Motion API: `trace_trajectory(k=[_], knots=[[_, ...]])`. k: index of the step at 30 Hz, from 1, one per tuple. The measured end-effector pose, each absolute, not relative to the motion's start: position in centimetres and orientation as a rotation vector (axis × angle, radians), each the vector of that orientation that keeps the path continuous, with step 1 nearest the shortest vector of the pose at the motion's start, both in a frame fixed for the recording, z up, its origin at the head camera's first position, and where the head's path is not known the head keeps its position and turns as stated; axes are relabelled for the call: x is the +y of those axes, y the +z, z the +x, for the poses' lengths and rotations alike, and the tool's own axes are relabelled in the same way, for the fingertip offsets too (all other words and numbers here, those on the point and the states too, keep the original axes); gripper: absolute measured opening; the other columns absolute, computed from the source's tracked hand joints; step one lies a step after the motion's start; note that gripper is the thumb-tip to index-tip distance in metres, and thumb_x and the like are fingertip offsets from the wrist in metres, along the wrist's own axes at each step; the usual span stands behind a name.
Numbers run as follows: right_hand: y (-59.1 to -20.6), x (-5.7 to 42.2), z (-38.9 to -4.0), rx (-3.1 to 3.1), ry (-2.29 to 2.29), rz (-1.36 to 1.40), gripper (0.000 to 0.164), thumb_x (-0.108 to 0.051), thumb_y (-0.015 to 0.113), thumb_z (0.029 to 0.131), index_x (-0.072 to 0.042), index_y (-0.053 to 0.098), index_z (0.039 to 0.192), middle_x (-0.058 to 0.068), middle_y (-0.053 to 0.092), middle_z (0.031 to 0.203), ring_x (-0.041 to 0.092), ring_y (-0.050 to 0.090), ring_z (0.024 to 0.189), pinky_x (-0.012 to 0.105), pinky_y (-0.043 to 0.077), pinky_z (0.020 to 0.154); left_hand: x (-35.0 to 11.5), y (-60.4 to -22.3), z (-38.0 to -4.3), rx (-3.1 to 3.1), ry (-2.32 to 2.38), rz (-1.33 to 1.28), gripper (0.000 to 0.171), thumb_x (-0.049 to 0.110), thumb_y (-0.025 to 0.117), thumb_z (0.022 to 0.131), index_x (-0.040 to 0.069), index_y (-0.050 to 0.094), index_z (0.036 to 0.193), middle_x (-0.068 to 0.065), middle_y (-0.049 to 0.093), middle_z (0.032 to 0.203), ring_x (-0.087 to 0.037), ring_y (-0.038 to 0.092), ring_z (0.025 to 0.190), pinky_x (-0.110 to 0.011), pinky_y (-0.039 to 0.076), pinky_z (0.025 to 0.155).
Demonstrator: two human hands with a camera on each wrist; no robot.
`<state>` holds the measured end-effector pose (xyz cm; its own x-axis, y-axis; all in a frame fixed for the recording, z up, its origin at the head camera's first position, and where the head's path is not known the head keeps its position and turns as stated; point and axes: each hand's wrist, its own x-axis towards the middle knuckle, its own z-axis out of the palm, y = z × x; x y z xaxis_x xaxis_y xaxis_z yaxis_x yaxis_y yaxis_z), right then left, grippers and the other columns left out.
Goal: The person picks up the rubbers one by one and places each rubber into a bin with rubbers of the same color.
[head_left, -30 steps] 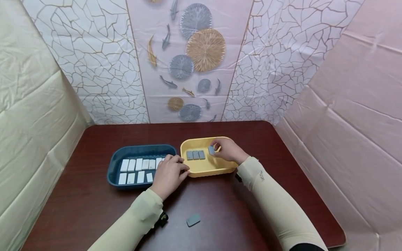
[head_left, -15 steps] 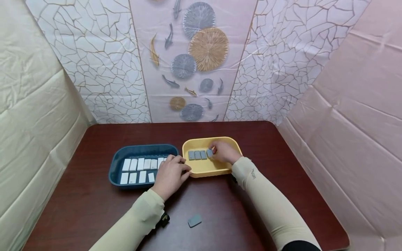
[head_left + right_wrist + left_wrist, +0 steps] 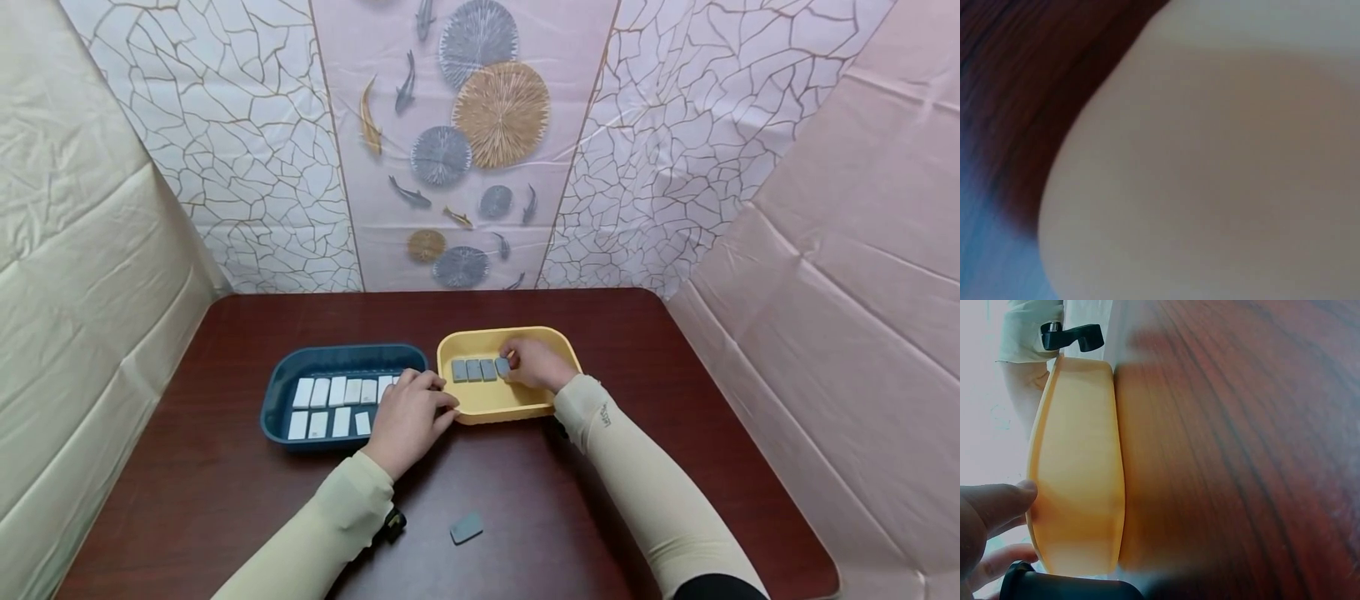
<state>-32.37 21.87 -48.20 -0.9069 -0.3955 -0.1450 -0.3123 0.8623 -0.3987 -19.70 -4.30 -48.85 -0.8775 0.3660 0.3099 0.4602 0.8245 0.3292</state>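
Observation:
Inside the yellow tray [image 3: 517, 414], my right hand [image 3: 536, 364] pinches a small grey rectangular tile [image 3: 502, 367] at the right end of a short row. Three more grey tiles [image 3: 473, 371] lie side by side to its left. My left hand [image 3: 408, 417] holds the yellow tray's near left corner. In the left wrist view, its thumb [image 3: 1013, 499] lies against the tray's rim, with another finger below. One grey tile [image 3: 467, 528] lies alone on the table nearer me. The right wrist view is blurred and mostly filled by a pale surface.
Left of the yellow tray stands a dark blue tray [image 3: 296, 357] with white rectangular tiles [image 3: 320, 392] in two rows. My left hand hides its right end. Both trays stand on a dark reddish wooden table [image 3: 187, 492], with fabric walls behind and at the sides.
My right hand has lowered the grey tile and moved it left, up to the end of the row. My left hand stays at the tray's corner. The head view has shifted slightly.

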Motion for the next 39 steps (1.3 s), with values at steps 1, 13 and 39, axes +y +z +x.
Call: trace_trajectory(k=[1, 13, 39], knots=[[-48.2, 21.9, -32.4, 2.816, -0.542, -0.547, 0.037, -0.011, 0.088, 0.093, -0.002, 0.072, 0.125, 0.005, 0.074, 0.102, 0.022, 0.068, 0.099, 0.039, 0.055, 0.094, -4.3, -48.8, -19.7, -2.771, -0.584, -0.638, 0.012, 0.032, 0.084, 0.1, 0.027, 0.089, 0.109, -0.004, 0.073, 0.127, -0.027, 0.059, 0.112, -0.049, 0.054, 0.087], [-47.0, 22.5, -31.6, 2.844, -0.573, -0.527, 0.047, -0.009, 0.085, 0.091, -0.001, 0.071, 0.134, 0.009, 0.077, 0.105, 0.023, 0.072, 0.1, 0.04, 0.057, 0.092, -4.1, -48.8, -19.8, -2.752, -0.581, -0.661, 0.012, 0.032, 0.084, 0.1, 0.025, 0.089, 0.109, -0.005, 0.073, 0.126, -0.029, 0.06, 0.111, -0.051, 0.054, 0.086], [-47.7, 15.6, -10.6, 2.863, -0.041, -0.972, 0.053, -0.072, 0.078, 0.091, -0.023, 0.06, 0.08, -0.008, 0.054, 0.063, 0.018, 0.057, 0.052, 0.038, 0.05, 0.049, -4.1, -48.6, -19.4, -2.773, -0.609, -0.631, 0.012, 0.032, 0.083, 0.101, 0.026, 0.089, 0.109, -0.004, 0.073, 0.127, -0.028, 0.06, 0.114, -0.051, 0.055, 0.089]])
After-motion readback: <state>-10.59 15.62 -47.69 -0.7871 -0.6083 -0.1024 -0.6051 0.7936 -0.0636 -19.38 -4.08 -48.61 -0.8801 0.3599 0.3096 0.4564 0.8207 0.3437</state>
